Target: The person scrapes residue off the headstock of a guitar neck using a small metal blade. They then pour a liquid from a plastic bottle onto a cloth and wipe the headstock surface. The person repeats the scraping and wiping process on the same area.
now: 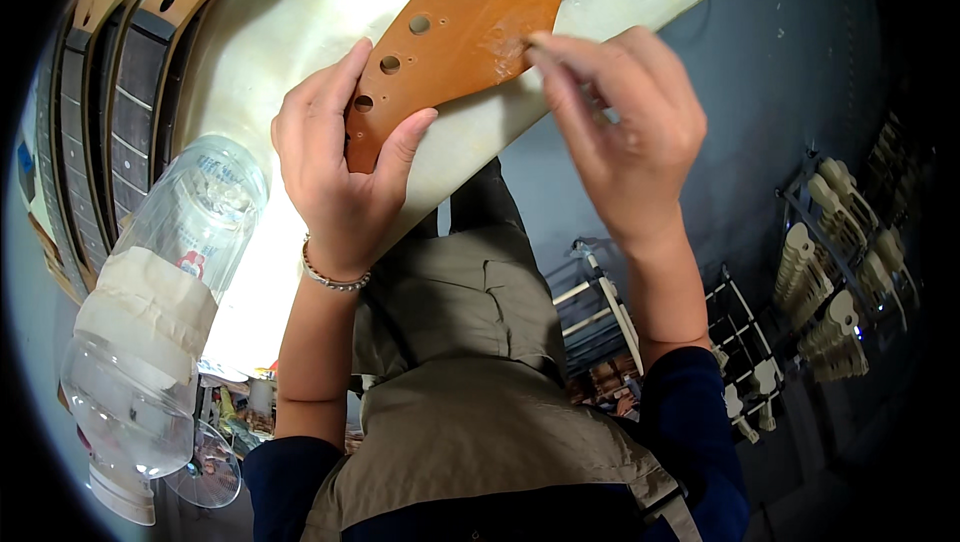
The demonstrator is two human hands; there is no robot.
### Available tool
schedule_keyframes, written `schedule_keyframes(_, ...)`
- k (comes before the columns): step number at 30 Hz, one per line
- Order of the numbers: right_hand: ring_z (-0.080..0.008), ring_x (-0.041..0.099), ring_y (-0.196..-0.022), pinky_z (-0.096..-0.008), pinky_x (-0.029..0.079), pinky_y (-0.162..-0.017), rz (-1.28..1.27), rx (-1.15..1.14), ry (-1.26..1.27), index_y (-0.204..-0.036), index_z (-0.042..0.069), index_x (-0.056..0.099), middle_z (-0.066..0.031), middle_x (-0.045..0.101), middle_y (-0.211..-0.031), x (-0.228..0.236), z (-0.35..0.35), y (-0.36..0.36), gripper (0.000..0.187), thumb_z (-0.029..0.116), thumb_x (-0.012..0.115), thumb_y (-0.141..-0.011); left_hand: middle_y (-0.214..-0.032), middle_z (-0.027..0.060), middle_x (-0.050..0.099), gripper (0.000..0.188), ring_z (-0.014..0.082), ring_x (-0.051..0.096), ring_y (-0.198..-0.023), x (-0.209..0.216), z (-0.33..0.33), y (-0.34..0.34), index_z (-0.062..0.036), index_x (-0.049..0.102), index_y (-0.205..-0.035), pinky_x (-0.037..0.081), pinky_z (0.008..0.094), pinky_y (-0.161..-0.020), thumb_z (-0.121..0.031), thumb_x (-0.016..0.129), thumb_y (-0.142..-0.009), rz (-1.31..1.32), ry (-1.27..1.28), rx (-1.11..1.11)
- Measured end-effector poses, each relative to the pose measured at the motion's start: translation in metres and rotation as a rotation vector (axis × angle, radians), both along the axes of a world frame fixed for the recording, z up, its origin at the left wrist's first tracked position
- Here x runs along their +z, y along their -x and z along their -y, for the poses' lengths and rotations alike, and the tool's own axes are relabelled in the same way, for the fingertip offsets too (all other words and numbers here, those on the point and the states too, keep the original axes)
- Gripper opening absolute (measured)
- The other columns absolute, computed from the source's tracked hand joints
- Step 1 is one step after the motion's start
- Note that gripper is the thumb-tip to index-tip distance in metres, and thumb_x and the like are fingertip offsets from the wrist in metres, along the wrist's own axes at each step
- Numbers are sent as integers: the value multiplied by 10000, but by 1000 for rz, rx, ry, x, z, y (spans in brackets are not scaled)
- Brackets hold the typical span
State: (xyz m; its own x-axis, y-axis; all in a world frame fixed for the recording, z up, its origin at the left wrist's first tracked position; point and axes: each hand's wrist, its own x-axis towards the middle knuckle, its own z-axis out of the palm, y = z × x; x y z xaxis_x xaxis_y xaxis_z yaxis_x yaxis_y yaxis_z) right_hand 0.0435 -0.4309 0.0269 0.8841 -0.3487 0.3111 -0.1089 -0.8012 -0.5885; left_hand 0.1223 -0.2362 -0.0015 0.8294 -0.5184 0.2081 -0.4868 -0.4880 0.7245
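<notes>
An amber-brown guitar neck (pixel 465 37) lies across the pale worktop, its headstock toward me. Tuner holes run along the headstock's left edge. My left hand (pixel 335 157) grips the headstock's tip, fingers along one edge and thumb on the other. Whitish smears (pixel 510 47) mark the surface close to the right edge. There the fingertips of my right hand (pixel 630 122) are pinched together, against or just above the wood. Whatever they hold is too small and covered to make out.
More guitar necks (pixel 125 92) with dark fretboards stand at the left. Beside them lies a large clear plastic bottle (pixel 190 212) with a paper band. The worktop's (pixel 450 157) edge runs diagonally past my apron. Racks of pale guitar parts (pixel 830 272) stand at the right, and a fan (pixel 210 467) at lower left.
</notes>
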Motion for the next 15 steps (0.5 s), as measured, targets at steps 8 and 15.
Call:
schedule_keyframes(8, -230, 545, -637, -346, 438, -542, -16, 3, 46, -853, 106, 703, -32, 519, -696, 3, -4, -1, 202, 43, 777, -676, -1040, 83, 633, 618, 210, 565, -889, 1, -1, 0, -29, 635, -1275, 453, 313, -823, -220, 864, -734, -19, -12, 1)
schedule_keyframes(15, -230, 548, -623, -340, 443, -545, -55, 38, 76, -856, 92, 706, -37, 537, -693, 10, -15, 0, 168, 52, 781, -711, -1042, 81, 632, 622, 209, 565, -896, -1, 0, -1, -32, 637, -1277, 458, 311, -805, -209, 868, -728, 17, -1, -7)
